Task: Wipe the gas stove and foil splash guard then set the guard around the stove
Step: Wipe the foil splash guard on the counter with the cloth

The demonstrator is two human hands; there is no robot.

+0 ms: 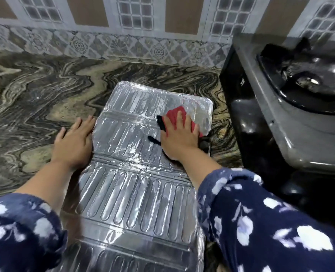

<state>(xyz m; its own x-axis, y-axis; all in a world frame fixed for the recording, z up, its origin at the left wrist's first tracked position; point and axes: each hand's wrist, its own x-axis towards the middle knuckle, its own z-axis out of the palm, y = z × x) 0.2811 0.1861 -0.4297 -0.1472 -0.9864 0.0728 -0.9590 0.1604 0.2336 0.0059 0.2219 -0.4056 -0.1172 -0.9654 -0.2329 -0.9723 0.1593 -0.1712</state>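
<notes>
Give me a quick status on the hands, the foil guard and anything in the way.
Left hand flat, steadying foil guard edge. Right hand presses red cloth on it. Guard lies flat on counter; stove apart, right. No obstruction.

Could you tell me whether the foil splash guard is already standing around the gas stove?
No, the foil splash guard lies flat on the counter, left of the gas stove.

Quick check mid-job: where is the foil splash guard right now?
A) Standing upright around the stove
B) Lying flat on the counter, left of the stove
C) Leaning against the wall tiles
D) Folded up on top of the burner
B: the foil splash guard lies unfolded on the counter, apart from the stove at right, while the right hand presses a red cloth on it.
</notes>
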